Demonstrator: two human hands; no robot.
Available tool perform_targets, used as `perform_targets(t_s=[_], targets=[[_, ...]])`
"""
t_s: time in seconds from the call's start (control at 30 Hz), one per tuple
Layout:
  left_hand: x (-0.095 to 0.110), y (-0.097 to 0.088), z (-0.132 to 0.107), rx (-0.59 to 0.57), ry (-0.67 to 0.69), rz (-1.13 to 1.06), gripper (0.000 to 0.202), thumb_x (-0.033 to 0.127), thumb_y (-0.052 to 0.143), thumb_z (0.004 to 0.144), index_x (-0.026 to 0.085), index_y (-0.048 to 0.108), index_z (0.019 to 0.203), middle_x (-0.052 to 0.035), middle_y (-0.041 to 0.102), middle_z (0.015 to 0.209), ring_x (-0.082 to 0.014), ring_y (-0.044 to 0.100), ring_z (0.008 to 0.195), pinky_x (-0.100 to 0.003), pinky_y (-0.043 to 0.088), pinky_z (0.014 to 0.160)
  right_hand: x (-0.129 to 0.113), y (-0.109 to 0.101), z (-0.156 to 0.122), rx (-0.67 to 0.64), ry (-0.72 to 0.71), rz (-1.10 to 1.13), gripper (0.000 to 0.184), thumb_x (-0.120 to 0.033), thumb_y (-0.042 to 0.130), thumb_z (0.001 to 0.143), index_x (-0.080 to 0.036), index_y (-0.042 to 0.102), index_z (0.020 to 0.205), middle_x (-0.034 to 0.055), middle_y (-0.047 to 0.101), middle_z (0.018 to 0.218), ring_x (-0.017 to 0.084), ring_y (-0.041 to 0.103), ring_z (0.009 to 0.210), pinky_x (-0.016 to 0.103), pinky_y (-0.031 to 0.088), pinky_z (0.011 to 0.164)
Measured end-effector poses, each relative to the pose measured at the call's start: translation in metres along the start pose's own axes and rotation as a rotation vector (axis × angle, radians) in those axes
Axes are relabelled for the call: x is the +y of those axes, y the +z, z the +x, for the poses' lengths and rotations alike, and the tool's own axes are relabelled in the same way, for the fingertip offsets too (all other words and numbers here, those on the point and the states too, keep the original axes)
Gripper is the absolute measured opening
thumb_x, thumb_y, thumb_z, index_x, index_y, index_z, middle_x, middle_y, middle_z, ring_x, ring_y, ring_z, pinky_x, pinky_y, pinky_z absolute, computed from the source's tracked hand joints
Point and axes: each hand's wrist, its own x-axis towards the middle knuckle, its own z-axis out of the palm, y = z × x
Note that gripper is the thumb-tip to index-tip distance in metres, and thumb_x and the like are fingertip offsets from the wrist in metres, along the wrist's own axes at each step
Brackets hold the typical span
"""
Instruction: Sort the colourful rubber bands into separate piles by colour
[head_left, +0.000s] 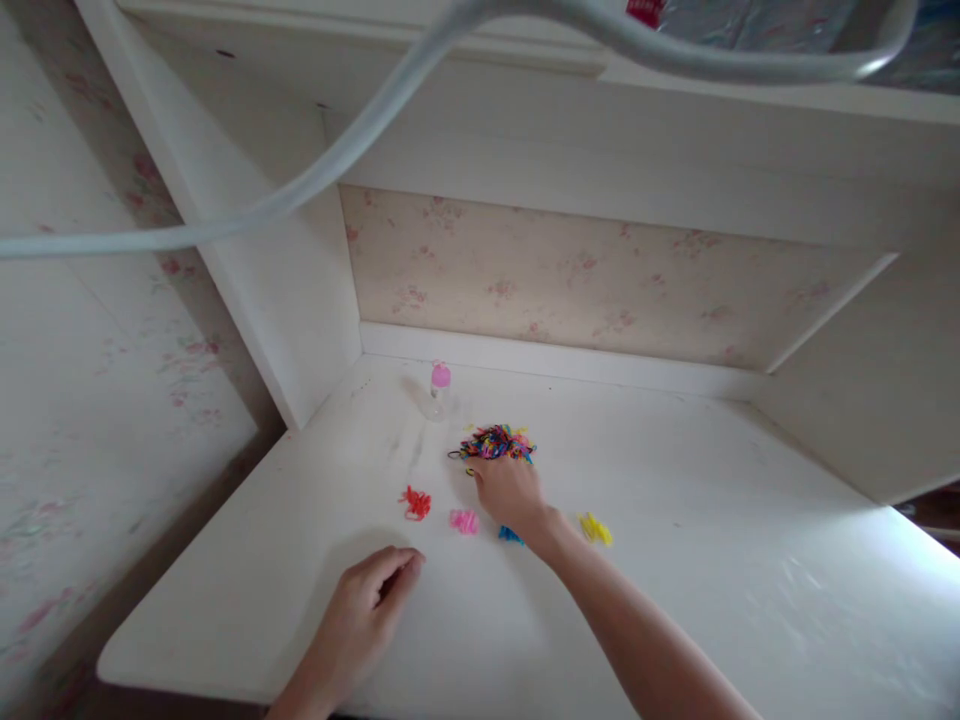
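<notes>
A heap of mixed-colour small elastic bands (496,441) lies on the white desk (712,560). My right hand (508,492) reaches to the heap's near edge, fingers curled and pinching at a dark band there. In front of the heap sit small sorted piles: red (415,503), pink (463,521), blue (510,535) partly under my wrist, and yellow (595,529). My left hand (367,605) rests on the desk near the front edge, fingers loosely curled, nothing visible in it.
A small clear bottle with a pink cap (439,389) stands behind the heap. A white shelf side panel (285,290) rises at the left, floral wallpaper (570,280) behind. A pale tube (360,130) crosses overhead.
</notes>
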Motion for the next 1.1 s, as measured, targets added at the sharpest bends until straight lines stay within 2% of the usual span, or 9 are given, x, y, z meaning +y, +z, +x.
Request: perform_targets(t_s=[0.17, 0.37, 0.63, 0.77, 0.93, 1.1], targets=[[0.000, 0.000, 0.000, 0.004, 0.015, 0.007, 0.028, 0.038, 0.043, 0.091, 0.022, 0.066, 0.095, 0.0008, 0.065, 0.079, -0.0128, 0.060, 0.076, -0.019, 0.046, 0.071, -0.001, 0.006, 0.011, -0.020, -0.027, -0.023, 0.030, -0.026, 0.041, 0.090, -0.030, 0.068, 0.101, 0.0069, 0.070, 0.093, 0.021, 0.064, 0.088, 0.031, 0.045, 0.073], [0.002, -0.002, 0.000, -0.008, 0.041, 0.008, 0.026, 0.036, 0.043, 0.091, 0.023, 0.065, 0.090, 0.0012, 0.065, 0.078, -0.0121, 0.060, 0.073, -0.019, 0.045, 0.068, 0.003, 0.009, 0.010, 0.020, 0.008, -0.023, 0.032, -0.033, 0.037, 0.093, -0.029, 0.068, 0.100, 0.0064, 0.070, 0.094, 0.020, 0.064, 0.088, 0.029, 0.045, 0.073], [0.005, -0.004, 0.000, 0.001, 0.055, 0.021, 0.026, 0.036, 0.042, 0.091, 0.023, 0.065, 0.088, 0.0004, 0.067, 0.079, -0.0130, 0.061, 0.073, -0.019, 0.047, 0.068, 0.021, 0.003, 0.002, 0.081, 0.077, 0.012, 0.035, -0.041, 0.034, 0.094, -0.031, 0.066, 0.102, 0.0039, 0.069, 0.096, 0.018, 0.063, 0.088, 0.028, 0.043, 0.073], [0.004, -0.003, 0.000, 0.005, 0.070, 0.030, 0.025, 0.035, 0.043, 0.091, 0.023, 0.066, 0.090, -0.0003, 0.068, 0.082, -0.0132, 0.061, 0.076, -0.019, 0.047, 0.071, 0.031, 0.000, -0.003, 0.114, 0.115, 0.038, 0.039, -0.043, 0.032, 0.094, -0.029, 0.068, 0.096, 0.0033, 0.069, 0.093, 0.018, 0.063, 0.084, 0.026, 0.042, 0.069], [0.004, -0.002, 0.001, -0.012, 0.060, 0.031, 0.026, 0.035, 0.043, 0.091, 0.023, 0.066, 0.090, 0.0000, 0.067, 0.079, -0.0127, 0.061, 0.073, -0.019, 0.048, 0.068, 0.047, -0.003, -0.023, 0.165, 0.180, 0.074, 0.042, -0.046, 0.030, 0.093, -0.030, 0.069, 0.097, 0.0029, 0.071, 0.086, 0.017, 0.064, 0.078, 0.023, 0.038, 0.063], [0.003, -0.001, 0.001, -0.008, 0.069, 0.044, 0.026, 0.036, 0.044, 0.091, 0.023, 0.066, 0.094, -0.0003, 0.068, 0.085, -0.0127, 0.063, 0.077, -0.018, 0.049, 0.071, 0.078, 0.006, -0.066, 0.294, 0.287, 0.232, 0.040, -0.047, 0.034, 0.092, -0.030, 0.071, 0.093, -0.0007, 0.069, 0.071, 0.013, 0.063, 0.067, 0.020, 0.036, 0.058]])
